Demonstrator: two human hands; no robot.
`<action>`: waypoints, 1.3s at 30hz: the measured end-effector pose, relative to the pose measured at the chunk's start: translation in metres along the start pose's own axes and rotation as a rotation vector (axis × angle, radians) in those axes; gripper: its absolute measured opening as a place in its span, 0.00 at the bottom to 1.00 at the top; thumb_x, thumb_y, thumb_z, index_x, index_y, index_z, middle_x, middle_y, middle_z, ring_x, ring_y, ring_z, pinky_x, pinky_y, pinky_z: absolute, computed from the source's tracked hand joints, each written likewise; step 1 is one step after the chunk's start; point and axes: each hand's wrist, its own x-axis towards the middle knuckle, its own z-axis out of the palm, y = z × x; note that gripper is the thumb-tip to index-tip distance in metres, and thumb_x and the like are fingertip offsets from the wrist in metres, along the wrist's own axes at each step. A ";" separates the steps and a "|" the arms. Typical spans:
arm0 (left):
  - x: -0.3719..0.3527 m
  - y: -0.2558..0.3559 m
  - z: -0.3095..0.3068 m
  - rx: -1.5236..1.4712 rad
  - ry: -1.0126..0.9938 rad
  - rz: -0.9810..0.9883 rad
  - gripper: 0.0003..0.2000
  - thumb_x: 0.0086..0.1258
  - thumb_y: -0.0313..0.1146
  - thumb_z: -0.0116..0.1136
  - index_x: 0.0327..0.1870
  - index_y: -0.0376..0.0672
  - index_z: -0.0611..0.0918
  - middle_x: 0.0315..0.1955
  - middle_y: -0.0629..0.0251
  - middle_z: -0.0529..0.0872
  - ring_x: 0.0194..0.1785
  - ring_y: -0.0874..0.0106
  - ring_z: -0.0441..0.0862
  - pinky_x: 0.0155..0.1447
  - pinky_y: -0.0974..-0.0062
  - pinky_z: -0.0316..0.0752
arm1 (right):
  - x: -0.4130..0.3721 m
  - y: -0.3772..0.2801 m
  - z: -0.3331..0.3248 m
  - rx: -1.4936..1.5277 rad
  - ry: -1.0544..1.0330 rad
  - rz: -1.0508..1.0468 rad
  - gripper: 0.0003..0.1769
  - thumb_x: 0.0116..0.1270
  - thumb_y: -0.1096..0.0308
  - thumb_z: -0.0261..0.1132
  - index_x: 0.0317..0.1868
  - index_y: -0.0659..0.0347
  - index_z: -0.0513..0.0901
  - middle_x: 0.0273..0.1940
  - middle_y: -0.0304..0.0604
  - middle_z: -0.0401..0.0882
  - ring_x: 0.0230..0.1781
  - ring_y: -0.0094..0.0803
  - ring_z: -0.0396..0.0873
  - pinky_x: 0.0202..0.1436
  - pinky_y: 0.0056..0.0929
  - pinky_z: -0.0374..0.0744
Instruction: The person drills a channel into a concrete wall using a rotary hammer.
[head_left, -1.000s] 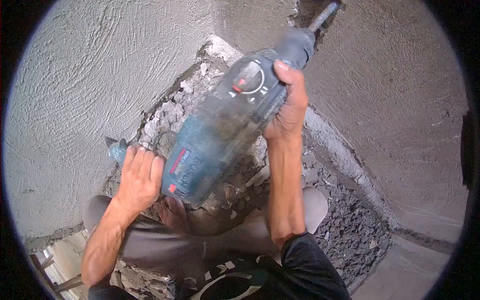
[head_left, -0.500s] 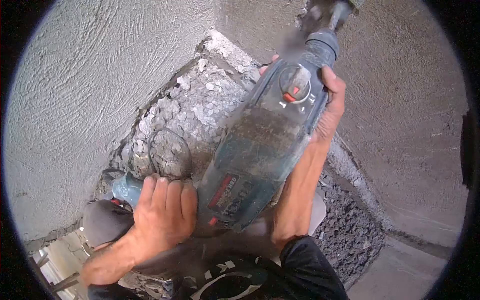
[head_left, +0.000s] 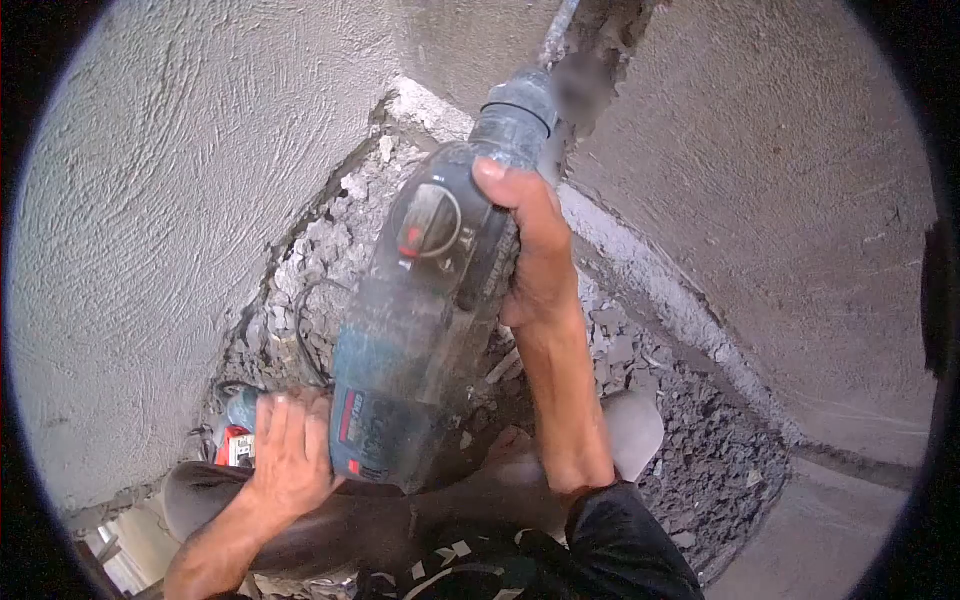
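Observation:
A dusty teal and grey rotary hammer (head_left: 390,350) points up and away, its body tilted toward the right wall. My left hand (head_left: 290,445) wraps round its rear end, where the handle itself is hidden by my fingers. Farther forward, my right hand (head_left: 538,235) grips the body from the right side, thumb over the top just behind the front collar. The metal bit (head_left: 560,32) reaches up beside a rough chipped groove (head_left: 605,60) in the wall; its tip is out of view.
Broken plaster and rubble (head_left: 335,250) fill the corner between a textured left wall (head_left: 180,230) and the right wall (head_left: 780,220). A ledge (head_left: 660,285) runs along the right wall's base. Another teal tool (head_left: 242,410) and a dark cable (head_left: 302,330) lie left. Dark soil (head_left: 700,450) lies right.
The rotary hammer has swung left and now stands a little more upright. Both hands have moved left with it, and its bit has shifted left relative to the groove.

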 end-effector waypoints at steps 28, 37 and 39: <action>0.073 0.044 0.158 -0.272 0.453 -0.031 0.25 0.54 0.36 0.63 0.52 0.33 0.74 0.50 0.50 0.79 0.53 0.51 0.77 0.54 0.52 0.69 | 0.001 -0.007 -0.051 -0.209 0.133 0.008 0.33 0.53 0.70 0.72 0.60 0.68 0.73 0.44 0.44 0.81 0.40 0.29 0.81 0.48 0.29 0.79; 0.080 0.045 0.163 -0.302 0.479 -0.004 0.28 0.48 0.35 0.65 0.52 0.32 0.74 0.50 0.49 0.79 0.55 0.50 0.77 0.56 0.50 0.69 | -0.004 -0.014 -0.056 -0.227 0.148 -0.015 0.34 0.53 0.70 0.71 0.62 0.68 0.72 0.44 0.46 0.81 0.40 0.33 0.82 0.47 0.31 0.81; 0.082 0.046 0.163 -0.295 0.443 -0.005 0.31 0.44 0.35 0.68 0.52 0.31 0.74 0.50 0.48 0.79 0.55 0.49 0.77 0.58 0.49 0.69 | -0.005 -0.017 -0.053 -0.220 0.185 -0.012 0.35 0.53 0.70 0.72 0.62 0.68 0.72 0.44 0.47 0.81 0.40 0.34 0.82 0.47 0.32 0.81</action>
